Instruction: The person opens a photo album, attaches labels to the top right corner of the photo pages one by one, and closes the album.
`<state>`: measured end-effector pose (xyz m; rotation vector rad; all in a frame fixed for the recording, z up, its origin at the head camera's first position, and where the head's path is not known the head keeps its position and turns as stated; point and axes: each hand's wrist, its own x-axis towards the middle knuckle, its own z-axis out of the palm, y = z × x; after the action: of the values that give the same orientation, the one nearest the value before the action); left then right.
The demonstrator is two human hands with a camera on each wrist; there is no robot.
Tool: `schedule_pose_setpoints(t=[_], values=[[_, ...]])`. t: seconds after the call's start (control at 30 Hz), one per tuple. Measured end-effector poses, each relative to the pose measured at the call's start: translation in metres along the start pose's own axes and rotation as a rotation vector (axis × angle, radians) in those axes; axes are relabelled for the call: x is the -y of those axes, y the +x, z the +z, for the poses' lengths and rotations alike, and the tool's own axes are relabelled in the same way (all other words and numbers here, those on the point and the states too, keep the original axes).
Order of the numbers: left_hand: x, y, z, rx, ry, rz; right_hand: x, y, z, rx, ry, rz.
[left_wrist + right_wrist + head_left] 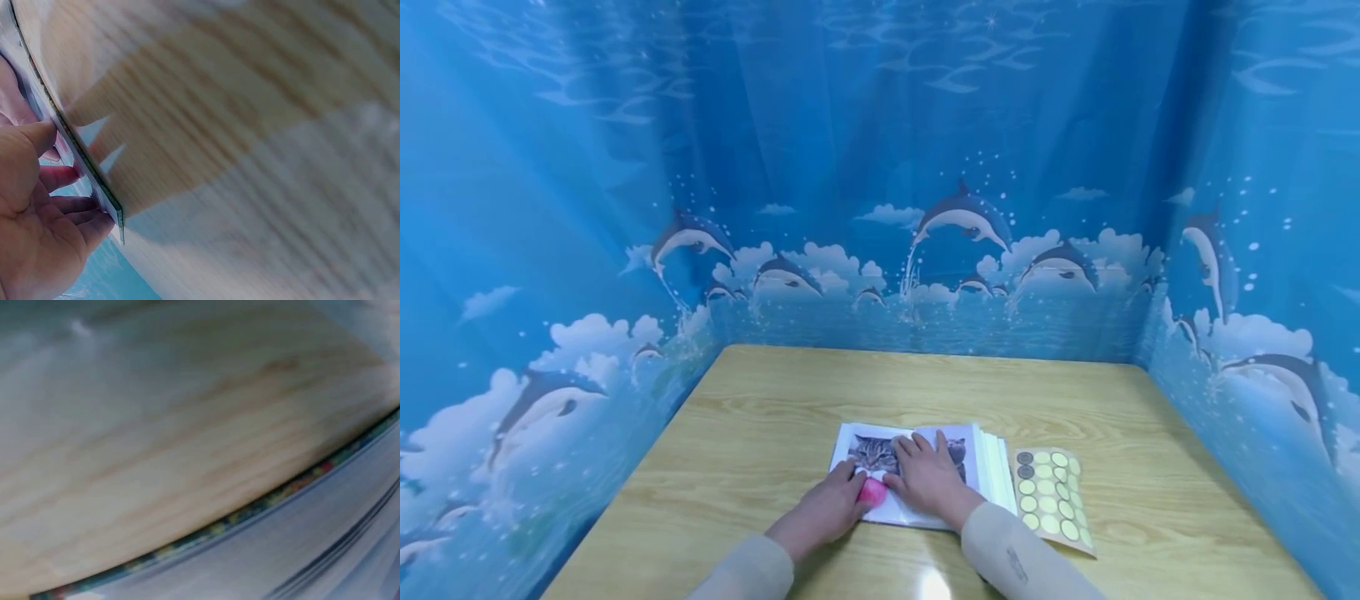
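Note:
An open book (pixel 904 518) lies on the wooden table, with pictures of grey striped cats on its pages. My left hand (pixel 829 507) rests on the lower left of the left page, fingers extended. Beside its thumb is a bright pink rounded patch (pixel 873 492), partly covered, and I cannot tell what it is. My right hand (pixel 929 477) lies with spread fingers across the middle of the book, over part of the cat pictures. In the left wrist view, the left hand's fingers touch the book by its cover edge (pixel 84 159). The right wrist view shows no hand.
Right of the book lies a sheet of round pale yellow stickers (pixel 1051 500), two dark circles at its upper left corner. The wooden table (pixel 760 400) is bordered by a blue dolphin-print curtain (pixel 850 167) at the back and both sides.

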<state>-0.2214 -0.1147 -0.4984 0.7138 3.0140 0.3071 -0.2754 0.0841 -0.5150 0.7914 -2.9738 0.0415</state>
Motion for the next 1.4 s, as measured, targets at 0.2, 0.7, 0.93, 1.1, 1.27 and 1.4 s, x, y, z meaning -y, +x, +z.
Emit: schedule_pose_setpoints(t=[0.2, 0.7, 0.93, 1.1, 1.27, 1.4], values=[[-0.001, -0.002, -0.001, -0.024, 0.012, 0.024, 0.0, 0.0, -0.001, 0.019, -0.013, 0.003], [-0.001, -0.002, -0.002, 0.007, 0.001, 0.014, 0.007, 0.009, 0.004, 0.025, 0.045, 0.035], [-0.001, -0.002, -0.003, 0.012, 0.012, 0.026, 0.006, 0.002, 0.001, 0.015, 0.019, -0.006], [-0.001, -0.001, -0.004, 0.019, -0.002, 0.013, 0.003, -0.003, -0.004, 0.027, 0.0, -0.009], [-0.001, -0.001, -0.004, 0.016, -0.025, -0.003, -0.001, -0.004, -0.005, 0.041, -0.019, 0.002], [-0.001, -0.001, -0.003, 0.027, -0.03, -0.014, -0.002, -0.005, -0.006, 0.048, -0.014, 0.015]])
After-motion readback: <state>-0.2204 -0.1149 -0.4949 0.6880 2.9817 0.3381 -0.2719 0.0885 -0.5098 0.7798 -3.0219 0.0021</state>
